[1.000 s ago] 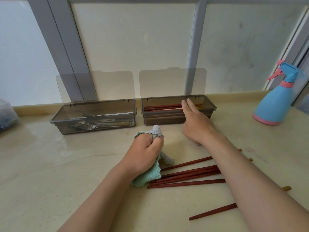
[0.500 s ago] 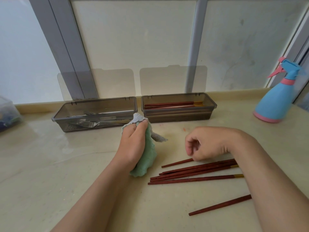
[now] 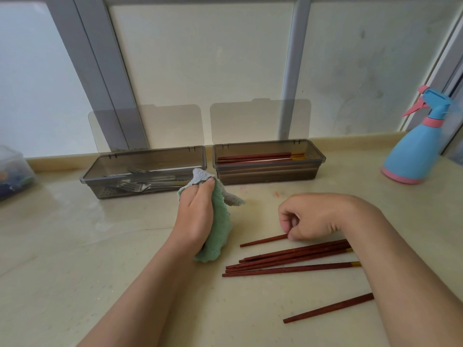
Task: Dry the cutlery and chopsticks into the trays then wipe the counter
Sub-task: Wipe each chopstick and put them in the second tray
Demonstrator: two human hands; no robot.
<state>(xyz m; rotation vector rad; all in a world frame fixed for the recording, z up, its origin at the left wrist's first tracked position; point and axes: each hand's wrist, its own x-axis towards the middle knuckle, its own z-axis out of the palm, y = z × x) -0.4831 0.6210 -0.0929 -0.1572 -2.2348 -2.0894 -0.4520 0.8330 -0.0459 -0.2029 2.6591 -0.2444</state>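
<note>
The beige counter carries loose chopsticks. The left hand grips a green cloth. The right hand seems to pinch the farthest chopstick.

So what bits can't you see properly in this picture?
Head view:
- Loose chopsticks' far ends: under the right forearm.
- Top chopstick's grip: right hand's curled fingers cover it.
- Box at left: cut by the edge, contents blurred.
- Cutlery count: tray's tinted wall, cloth.
</note>
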